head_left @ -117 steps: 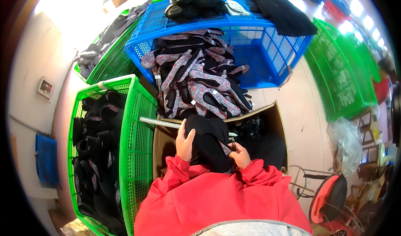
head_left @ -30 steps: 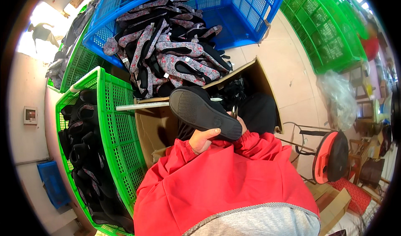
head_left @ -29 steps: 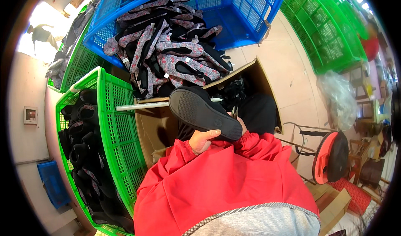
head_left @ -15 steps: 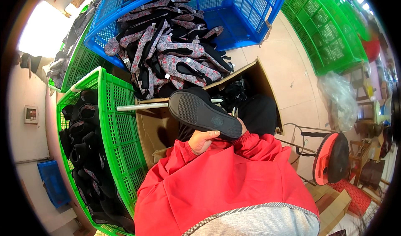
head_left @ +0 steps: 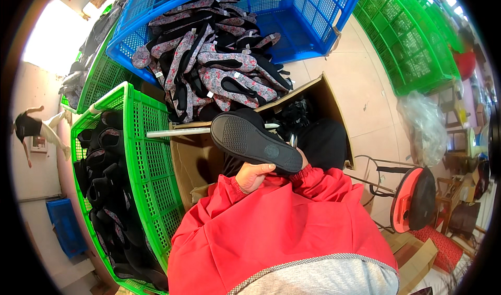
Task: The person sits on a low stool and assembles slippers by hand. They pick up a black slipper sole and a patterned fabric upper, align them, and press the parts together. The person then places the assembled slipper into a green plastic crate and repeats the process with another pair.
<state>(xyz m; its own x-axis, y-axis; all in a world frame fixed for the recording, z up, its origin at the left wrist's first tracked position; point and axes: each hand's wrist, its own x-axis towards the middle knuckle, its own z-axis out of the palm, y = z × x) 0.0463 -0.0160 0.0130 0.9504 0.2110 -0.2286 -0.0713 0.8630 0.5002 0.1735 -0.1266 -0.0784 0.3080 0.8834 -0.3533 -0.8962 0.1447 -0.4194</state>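
A black shoe [head_left: 255, 142] is held sole-up over my lap, its toe pointing to the upper left. My left hand [head_left: 252, 177] is closed round its lower edge near the heel, thumb lying against the sole. My right hand [head_left: 302, 158] is mostly behind the heel, only a bit of it showing beside the red sleeve. From it rise the pointed metal blades of what look like scissors [head_left: 294, 140]; their handles are hidden. Below the shoe is an opened cardboard box [head_left: 194, 162] with dark items inside, and a white bar [head_left: 177, 133] lies across it.
Floral-and-black shoe uppers heap at a blue crate [head_left: 308, 52] ahead. A green crate [head_left: 156, 159] with dark shoes stands at left; stacked green crates [head_left: 407, 49] are at far right. A red-and-black round stool [head_left: 415, 198] and a clear plastic bag [head_left: 425, 130] are on the right.
The metal blade tips have drawn closer together. A person in a dark top has come into view at the far left. The shoe and my left hand are nearly still.
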